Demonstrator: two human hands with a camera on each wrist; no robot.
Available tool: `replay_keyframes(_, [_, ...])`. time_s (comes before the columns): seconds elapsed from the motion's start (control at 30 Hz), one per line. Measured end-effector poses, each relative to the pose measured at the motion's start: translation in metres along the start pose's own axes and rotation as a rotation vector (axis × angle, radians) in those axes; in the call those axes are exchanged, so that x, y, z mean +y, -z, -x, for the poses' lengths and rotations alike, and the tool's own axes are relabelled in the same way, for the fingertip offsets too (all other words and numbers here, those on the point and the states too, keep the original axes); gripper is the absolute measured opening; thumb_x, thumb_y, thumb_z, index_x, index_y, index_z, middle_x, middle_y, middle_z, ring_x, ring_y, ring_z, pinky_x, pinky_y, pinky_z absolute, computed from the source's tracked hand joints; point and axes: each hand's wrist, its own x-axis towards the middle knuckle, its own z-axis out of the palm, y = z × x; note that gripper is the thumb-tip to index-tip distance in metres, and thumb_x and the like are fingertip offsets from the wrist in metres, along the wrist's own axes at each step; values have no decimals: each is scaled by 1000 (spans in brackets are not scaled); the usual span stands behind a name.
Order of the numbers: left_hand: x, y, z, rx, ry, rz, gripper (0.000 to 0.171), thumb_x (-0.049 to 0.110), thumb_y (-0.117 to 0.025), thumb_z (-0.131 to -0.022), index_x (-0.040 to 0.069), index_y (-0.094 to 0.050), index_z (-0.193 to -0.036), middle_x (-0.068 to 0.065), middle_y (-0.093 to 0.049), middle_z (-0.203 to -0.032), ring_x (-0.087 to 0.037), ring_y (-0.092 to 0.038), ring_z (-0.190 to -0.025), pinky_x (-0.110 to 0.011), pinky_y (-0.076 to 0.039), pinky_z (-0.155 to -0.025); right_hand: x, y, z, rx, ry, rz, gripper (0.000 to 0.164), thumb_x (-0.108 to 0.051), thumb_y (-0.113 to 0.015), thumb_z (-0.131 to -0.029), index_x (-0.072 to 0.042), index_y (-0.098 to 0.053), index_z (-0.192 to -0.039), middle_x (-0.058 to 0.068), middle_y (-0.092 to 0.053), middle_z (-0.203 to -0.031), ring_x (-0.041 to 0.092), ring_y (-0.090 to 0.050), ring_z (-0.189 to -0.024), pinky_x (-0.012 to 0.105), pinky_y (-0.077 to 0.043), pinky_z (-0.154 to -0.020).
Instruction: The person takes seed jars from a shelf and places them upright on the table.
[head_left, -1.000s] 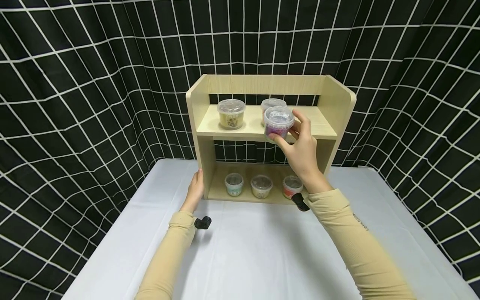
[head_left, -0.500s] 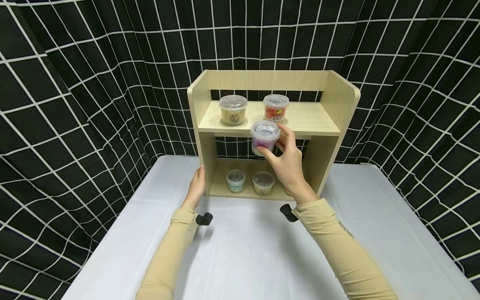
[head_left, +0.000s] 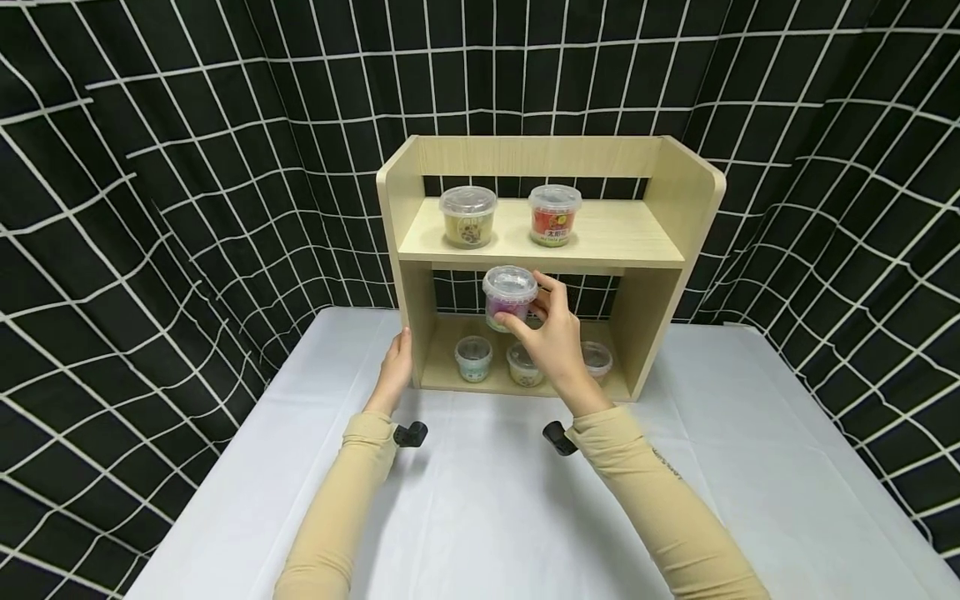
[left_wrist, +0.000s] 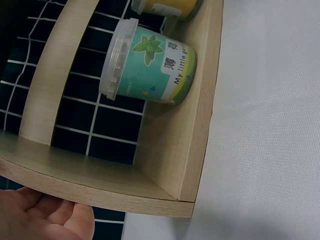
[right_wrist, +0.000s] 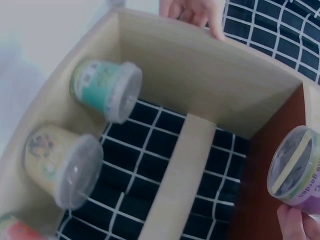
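Carry step, I'd guess: right hand [head_left: 551,333] has the purple tub [head_left: 504,293] pinched thumb-to-fingers, in front of the shelf [head_left: 630,235], around its upper front edge. Left hand [head_left: 392,372] rests loosely against the left side edge. Next probably calls for clearing the 3 lower tubs [head_left: 473,360], level.

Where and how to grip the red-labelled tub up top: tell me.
Probably best: grip the red-labelled tub by its round sides, below the lid, from the front right; it stands upright, with the yellow-labelled tub on its left.
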Motion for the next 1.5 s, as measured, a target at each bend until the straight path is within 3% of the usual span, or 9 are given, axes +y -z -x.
replay_keyframes(0.13, [4,-1,-1,5,-8,-3,78,62,-17,-94,5,-20,-147,-17,-21,-149,-34,-18,-135,-47,-17,-108,4,-9,4,-16,-8,-8,72,-17,-80,-73,2,-37,-128,21,-58,-115,26,-58,-104,25,-46,-88])
replay_keyframes(0.43, [6,0,1,8,28,-16,78,62,-17,-94,6,-20,-147,-17,-21,-149,-35,-18,-135,-48,-16,-108,18,-31,23,-84,-121,-1,71,-18,-80,-74,2,-36,-126,21,-55,-119,27,-57,-106,26,-46,-89])
replay_keyframes(0.73, [5,0,3,11,28,-12,77,62,-17,-94,7,-20,-147,-16,-21,-150,-34,-18,-135,-47,-17,-108,28,-45,38,-141,-186,22,71,-21,-78,-75,0,-34,-126,22,-56,-118,31,-59,-103,37,-50,-84])
replay_keyframes(1.27, [2,0,0,13,19,2,77,62,-18,-94,6,-21,-147,-18,-22,-149,-37,-19,-134,-51,-17,-107,46,-62,61,-139,-253,1,69,-12,-82,-71,4,-36,-121,25,-56,-114,32,-57,-105,32,-46,-89])
replay_keyframes(1.5, [2,-1,1,12,22,-2,77,61,-18,-94,5,-20,-147,-18,-22,-149,-37,-19,-134,-51,-18,-107,53,-69,70,-156,-306,1,69,-10,-83,-68,3,-38,-119,26,-57,-114,35,-58,-104,35,-47,-88])
